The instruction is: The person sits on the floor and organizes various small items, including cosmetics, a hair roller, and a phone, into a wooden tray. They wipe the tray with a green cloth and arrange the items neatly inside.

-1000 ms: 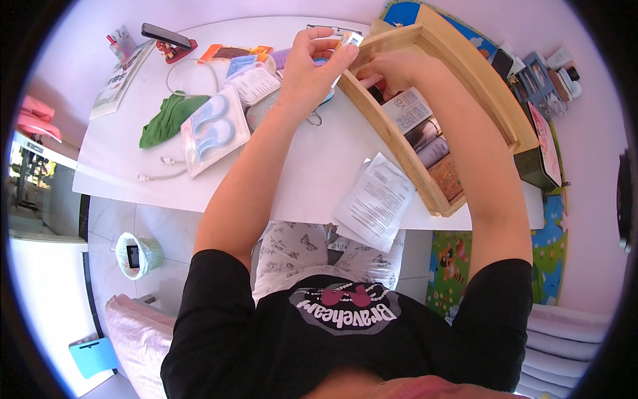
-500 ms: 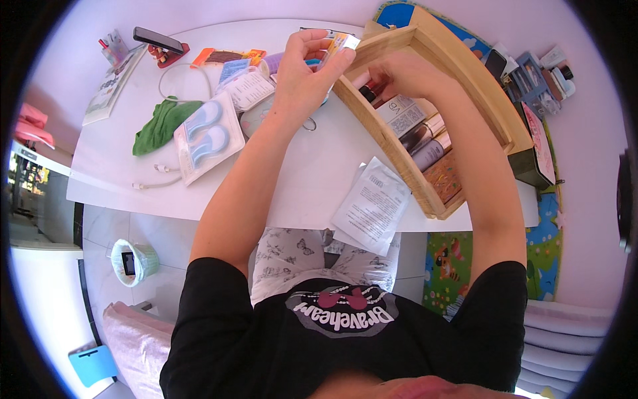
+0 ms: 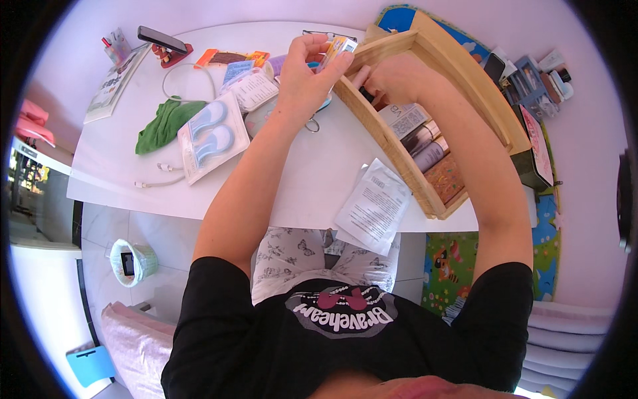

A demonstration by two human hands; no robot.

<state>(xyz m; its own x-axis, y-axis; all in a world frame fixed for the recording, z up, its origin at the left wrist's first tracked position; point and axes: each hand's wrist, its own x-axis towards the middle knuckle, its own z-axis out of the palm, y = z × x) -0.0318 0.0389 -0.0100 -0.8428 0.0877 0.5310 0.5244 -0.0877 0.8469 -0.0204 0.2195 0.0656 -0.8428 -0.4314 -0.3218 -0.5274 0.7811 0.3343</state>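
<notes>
Left hand (image 3: 304, 78) had a small box (image 3: 339, 52) pinched, probably light and stiffish, best held by its sides. Right hand's (image 3: 400, 78) grip over the wooden tray (image 3: 393, 147)? Couldn't tell.

Left grip (image 3: 304, 72) pinches small white-yellow box (image 3: 339, 50) above tabletop (image 3: 302, 186). Right grip (image 3: 401, 80), just right of it, down in wooden tray (image 3: 391, 147); fingertips partly hidden, hold unclear. Below right grip, in tray: pale carton (image 3: 404, 121), lilac tube (image 3: 428, 157), brown patterned box (image 3: 444, 178). White packets (image 3: 373, 206) at near tabletop edge, below both grips. Left of left grip: blue-and-white blister pack (image 3: 214, 136), green cloth (image 3: 165, 126) farther out.
</notes>
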